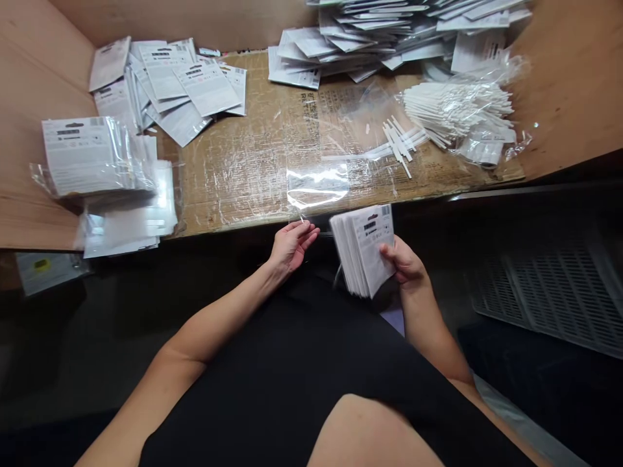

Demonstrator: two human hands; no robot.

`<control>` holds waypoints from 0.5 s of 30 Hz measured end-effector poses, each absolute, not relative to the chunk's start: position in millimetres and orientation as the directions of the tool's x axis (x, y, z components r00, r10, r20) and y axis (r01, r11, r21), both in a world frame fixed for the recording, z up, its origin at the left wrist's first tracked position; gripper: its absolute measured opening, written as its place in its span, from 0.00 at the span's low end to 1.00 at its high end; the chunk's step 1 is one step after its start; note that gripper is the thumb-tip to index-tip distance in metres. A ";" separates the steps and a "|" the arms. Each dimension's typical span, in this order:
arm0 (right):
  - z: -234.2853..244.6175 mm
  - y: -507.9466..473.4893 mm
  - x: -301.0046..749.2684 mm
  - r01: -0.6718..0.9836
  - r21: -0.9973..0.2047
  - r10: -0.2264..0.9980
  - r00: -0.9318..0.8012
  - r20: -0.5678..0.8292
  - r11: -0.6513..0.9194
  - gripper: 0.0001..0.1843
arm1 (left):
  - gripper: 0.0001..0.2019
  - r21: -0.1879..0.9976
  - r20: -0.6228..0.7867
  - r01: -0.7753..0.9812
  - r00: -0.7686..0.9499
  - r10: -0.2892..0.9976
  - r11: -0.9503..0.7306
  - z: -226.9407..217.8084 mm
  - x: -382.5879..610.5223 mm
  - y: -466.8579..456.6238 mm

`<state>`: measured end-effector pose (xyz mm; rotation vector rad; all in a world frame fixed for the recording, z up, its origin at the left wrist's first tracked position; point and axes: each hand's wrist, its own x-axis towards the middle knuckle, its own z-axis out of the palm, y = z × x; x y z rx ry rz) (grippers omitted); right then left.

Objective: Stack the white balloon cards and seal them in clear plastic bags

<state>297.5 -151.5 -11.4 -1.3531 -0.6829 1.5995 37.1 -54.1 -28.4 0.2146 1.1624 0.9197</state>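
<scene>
The left hand (293,246) is pinching a light, slippery clear plastic bag (317,185) by its corner, the bag lying at twelve o'clock. The right hand (402,263) is gripping a stack of white cards (363,250), rather stiff, easiest holding at the edges.

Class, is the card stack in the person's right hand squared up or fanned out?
Fanned out: the cards show staggered edges in the right hand.
</scene>
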 end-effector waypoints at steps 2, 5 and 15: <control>-9.8 -151.2 294.9 -0.312 -0.800 0.859 -0.188 -0.476 -0.512 0.41 | 0.09 0.588 -0.689 -0.508 0.093 0.719 0.629 -28.6 49.4 -53.1; -13.2 -135.9 282.2 -0.285 -0.737 0.767 -0.439 -0.468 -0.613 0.37 | 0.15 0.626 -0.662 -0.435 0.142 0.736 0.647 -27.0 61.7 -49.5; -29.6 -106.3 296.3 -0.138 -0.708 0.635 -0.583 -0.508 -0.693 0.32 | 0.31 0.804 -0.465 -0.246 0.306 0.831 0.541 -13.8 60.7 -45.3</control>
